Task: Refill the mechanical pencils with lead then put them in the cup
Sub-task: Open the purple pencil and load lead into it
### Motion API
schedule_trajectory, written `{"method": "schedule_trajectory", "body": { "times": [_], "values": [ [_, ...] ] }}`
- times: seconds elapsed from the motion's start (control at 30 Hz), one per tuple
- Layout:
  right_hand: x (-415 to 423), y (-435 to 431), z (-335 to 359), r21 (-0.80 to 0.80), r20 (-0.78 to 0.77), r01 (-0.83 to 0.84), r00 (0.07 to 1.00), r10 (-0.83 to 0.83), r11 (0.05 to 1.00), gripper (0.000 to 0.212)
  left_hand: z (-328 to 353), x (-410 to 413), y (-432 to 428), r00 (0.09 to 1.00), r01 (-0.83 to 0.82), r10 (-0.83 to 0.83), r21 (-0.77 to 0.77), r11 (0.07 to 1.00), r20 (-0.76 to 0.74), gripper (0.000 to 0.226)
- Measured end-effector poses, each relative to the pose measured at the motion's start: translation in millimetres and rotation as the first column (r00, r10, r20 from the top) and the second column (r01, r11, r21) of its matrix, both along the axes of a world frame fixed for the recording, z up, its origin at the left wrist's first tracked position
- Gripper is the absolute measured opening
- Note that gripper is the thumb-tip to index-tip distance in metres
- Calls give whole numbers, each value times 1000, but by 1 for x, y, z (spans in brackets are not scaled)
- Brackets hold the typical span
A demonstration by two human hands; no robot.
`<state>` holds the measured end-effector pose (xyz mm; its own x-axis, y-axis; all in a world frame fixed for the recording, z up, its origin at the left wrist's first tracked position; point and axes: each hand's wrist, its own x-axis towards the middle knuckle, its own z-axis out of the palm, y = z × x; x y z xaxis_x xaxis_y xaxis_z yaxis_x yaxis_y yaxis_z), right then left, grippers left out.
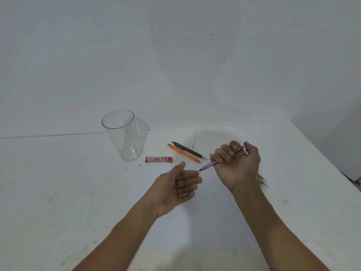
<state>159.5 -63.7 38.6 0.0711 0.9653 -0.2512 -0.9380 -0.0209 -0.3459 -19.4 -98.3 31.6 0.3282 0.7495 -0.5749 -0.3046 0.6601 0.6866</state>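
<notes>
On the white desk [58, 182], the right hand [237, 165] grips a purple mechanical pencil [210, 164], its fingers [224, 155] curled round the barrel and its thumb at the top end. The tip points left at the left hand [175, 190], held palm up with fingers relaxed. Far left stands a clear plastic cup [125, 137], with a red lead case [158, 159] lying just beside its base. An orange pencil [183, 153] and a black pencil [188, 150] lie side by side right of the case. Green pencils [261, 180] peek out behind the right wrist.

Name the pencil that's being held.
The purple pencil, gripped by the right hand; the orange pencil and black pencil lie loose on the table.
</notes>
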Motion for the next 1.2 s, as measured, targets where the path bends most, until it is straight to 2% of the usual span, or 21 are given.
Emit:
{"method": "schedule_trajectory", "body": {
  "times": [0.63, 1.2],
  "values": [
    [3, 2, -2, -32, -17, 29, 999, -30, 999, 41, 2, -1, 1, 999, 41, -41, 16, 999, 30, 50],
    [4, 4, -3, -43, -20, 27, 999, -28, 999, 43, 1, -1, 3, 999, 30, -31, 8, 1000, 20, 47]
  ]
}}
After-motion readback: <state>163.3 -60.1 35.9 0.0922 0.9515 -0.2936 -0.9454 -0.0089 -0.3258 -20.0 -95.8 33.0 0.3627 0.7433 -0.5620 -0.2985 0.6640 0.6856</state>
